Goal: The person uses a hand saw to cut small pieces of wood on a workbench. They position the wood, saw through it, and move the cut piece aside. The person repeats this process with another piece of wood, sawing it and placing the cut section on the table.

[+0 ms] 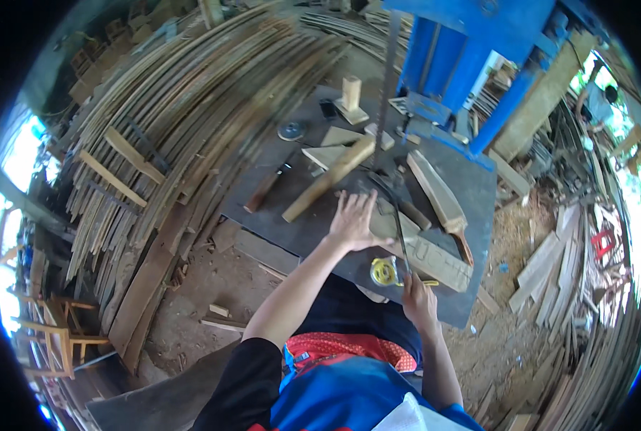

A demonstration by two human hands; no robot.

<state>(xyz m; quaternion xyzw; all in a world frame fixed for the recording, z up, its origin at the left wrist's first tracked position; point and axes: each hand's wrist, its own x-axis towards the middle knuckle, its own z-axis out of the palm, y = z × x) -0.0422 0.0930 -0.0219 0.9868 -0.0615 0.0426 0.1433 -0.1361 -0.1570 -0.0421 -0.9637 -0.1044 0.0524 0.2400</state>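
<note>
Beside the left hand (352,221), a plank (329,179), perhaps touching.

The scene is in daylight, soft and even under a roof. Strong light comes in from the open sides: the left rim and the upper right rim are burnt out to white. The dark tabletop (291,215) shows little glare, and shadows there are weak. The fisheye lens bends the stacked wooden slats (191,122) into curves. Black corners frame the round picture. Details are slightly soft, most near the rim.
</note>
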